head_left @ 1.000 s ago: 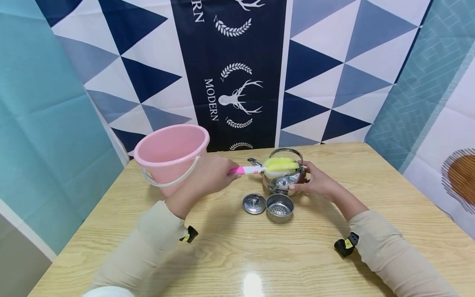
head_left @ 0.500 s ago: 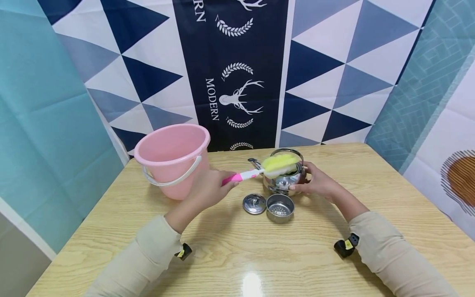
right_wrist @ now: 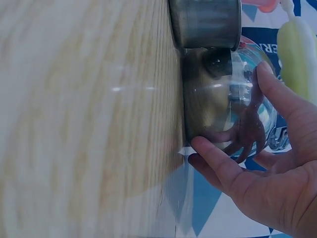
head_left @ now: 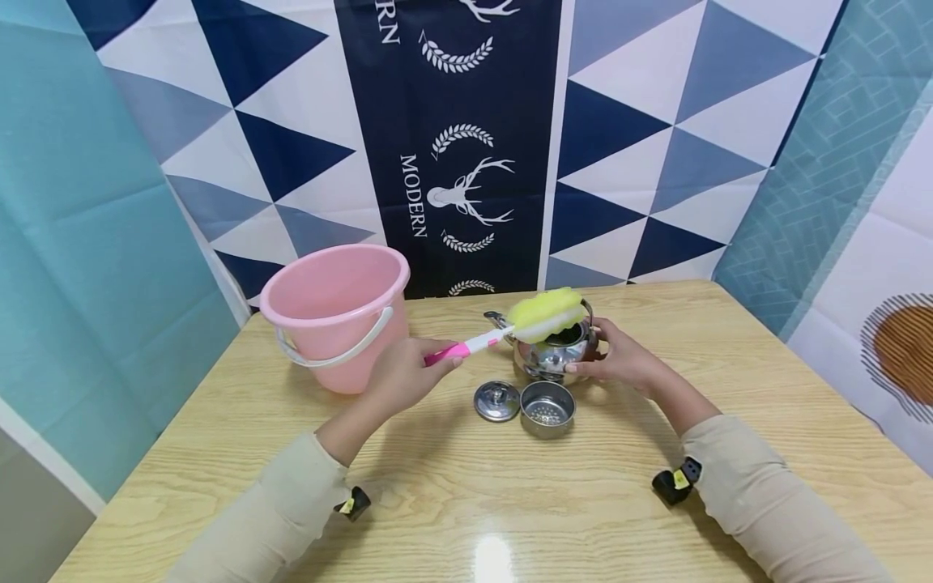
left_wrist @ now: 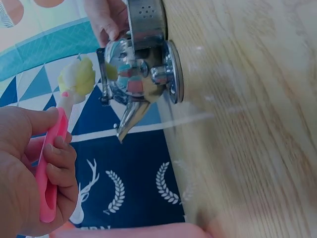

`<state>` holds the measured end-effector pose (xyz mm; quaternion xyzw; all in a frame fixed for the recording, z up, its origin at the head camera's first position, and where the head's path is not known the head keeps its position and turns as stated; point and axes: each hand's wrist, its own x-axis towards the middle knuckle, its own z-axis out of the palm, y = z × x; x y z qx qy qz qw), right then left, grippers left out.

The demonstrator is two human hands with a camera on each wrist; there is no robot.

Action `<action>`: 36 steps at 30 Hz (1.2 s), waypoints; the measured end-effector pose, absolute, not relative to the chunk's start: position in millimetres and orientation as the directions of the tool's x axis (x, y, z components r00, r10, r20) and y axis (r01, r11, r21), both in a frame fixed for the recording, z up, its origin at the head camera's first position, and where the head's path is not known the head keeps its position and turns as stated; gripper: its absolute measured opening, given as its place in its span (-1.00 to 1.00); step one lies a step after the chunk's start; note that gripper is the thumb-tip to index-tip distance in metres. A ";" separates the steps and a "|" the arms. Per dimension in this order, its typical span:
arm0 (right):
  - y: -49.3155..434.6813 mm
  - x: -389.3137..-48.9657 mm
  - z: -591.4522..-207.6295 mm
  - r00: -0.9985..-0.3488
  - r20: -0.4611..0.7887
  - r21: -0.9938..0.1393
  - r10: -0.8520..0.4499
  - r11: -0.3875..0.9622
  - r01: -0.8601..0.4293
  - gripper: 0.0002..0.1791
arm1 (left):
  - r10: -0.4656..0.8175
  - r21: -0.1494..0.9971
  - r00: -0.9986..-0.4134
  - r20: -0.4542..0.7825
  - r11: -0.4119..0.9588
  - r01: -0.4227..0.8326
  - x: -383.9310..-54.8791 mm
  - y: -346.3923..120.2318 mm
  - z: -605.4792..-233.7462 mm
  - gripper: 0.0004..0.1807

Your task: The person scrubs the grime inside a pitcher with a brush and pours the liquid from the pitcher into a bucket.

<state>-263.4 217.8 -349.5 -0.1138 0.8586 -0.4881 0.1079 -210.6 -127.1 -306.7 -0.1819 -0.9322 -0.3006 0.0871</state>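
Note:
My left hand (head_left: pixel 399 374) grips the pink and white handle (left_wrist: pixel 53 166) of a sponge brush. Its yellow and white sponge head (head_left: pixel 547 314) is above the open mouth of a shiny steel kettle (head_left: pixel 548 358), covering part of the kettle's hoop handle. My right hand (head_left: pixel 618 356) holds the kettle by its right side, thumb and fingers spread around the body (right_wrist: pixel 208 104). In front of the kettle, a round steel lid (head_left: pixel 497 401) with a knob lies beside a steel strainer cup (head_left: pixel 547 409) with holes in its bottom. The kettle's spout (left_wrist: pixel 132 116) points left.
A pink bucket (head_left: pixel 346 356) with a white handle stands at the back left of the wooden table (head_left: pixel 452 494), near my left forearm. Patterned cloth (head_left: pixel 619 146) hangs behind the table's far edge.
The sponge head has risen from low at the kettle's mouth to above it. My left hand has drawn back toward me and left, tilting the brush. My right hand stays on the kettle.

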 end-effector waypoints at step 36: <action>216.2 -265.2 -349.2 -0.950 -0.072 -0.857 -0.303 0.506 -0.097 0.14 | 0.178 0.574 -0.913 0.367 0.729 0.373 -181.3 -208.2 -331.3 -0.74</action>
